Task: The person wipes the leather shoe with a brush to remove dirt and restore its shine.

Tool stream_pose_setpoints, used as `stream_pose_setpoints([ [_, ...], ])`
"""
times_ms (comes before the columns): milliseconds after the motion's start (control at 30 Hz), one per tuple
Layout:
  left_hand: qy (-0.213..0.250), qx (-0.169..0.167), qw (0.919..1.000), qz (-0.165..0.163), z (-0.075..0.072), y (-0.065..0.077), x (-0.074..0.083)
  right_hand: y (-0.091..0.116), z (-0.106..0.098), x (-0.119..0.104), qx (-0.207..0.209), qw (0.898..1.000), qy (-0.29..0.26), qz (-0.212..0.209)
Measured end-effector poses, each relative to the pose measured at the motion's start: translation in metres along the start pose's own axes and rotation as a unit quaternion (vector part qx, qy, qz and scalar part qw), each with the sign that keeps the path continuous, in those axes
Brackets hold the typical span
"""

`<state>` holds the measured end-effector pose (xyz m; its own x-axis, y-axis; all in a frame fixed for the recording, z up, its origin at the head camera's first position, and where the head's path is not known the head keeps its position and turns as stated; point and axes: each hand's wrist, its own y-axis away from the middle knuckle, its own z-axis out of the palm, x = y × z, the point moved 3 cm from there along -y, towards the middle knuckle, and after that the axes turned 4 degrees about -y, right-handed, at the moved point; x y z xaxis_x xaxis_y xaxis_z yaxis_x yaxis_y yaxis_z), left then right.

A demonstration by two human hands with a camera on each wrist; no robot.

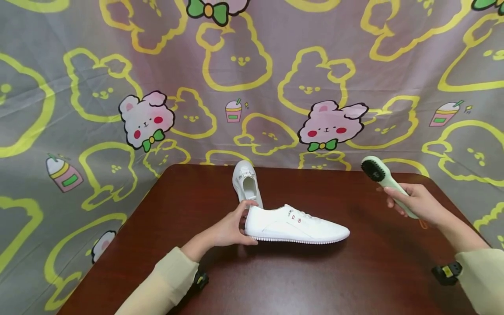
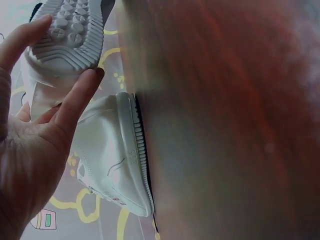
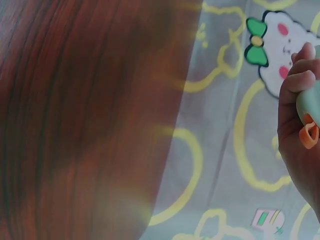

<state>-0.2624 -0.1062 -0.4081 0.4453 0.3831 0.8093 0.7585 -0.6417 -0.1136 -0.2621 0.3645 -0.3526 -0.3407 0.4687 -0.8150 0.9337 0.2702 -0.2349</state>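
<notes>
Head: my left hand point(image 1: 230, 228) pinches the near shoe point(image 1: 295, 225) at its heel; my right hand point(image 1: 417, 203) clasps the brush point(image 1: 389, 178), well apart at right. Seemingly poised to brush, I'd bring it left. Left wrist: fingers point(image 2: 80, 97) clamp that heel. Right wrist: fingers point(image 3: 298, 82) encircle the handle point(image 3: 311, 102).

Passage over table point(image 1: 378, 267) is running between held shoe point(image 1: 297, 227) and brush point(image 1: 389, 183); second shoe point(image 1: 238, 183) is blocking the way just beyond held shoe's heel.

The left grip point(image 1: 227, 227) pinches; the right grip point(image 1: 417, 202) curls tight, both arms point(image 1: 159, 280) reaching forward.
</notes>
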Motion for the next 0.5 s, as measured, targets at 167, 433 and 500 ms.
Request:
stream_pose_setpoints([
  [167, 0.003, 0.004, 1.0000, 0.005, -0.001, -0.002, 0.001, -0.004, 0.009, -0.016, -0.017, 0.999, -0.017, -0.026],
  [433, 0.019, -0.005, 0.9998, 0.008, -0.002, -0.002, -0.001, -0.008, 0.026, -0.033, -0.060, 0.996, -0.038, -0.048],
  [500, 0.024, -0.006, 0.9996, 0.012, -0.002, -0.002, -0.001, -0.009, 0.029, -0.038, -0.066, 0.995, -0.043, -0.058],
])
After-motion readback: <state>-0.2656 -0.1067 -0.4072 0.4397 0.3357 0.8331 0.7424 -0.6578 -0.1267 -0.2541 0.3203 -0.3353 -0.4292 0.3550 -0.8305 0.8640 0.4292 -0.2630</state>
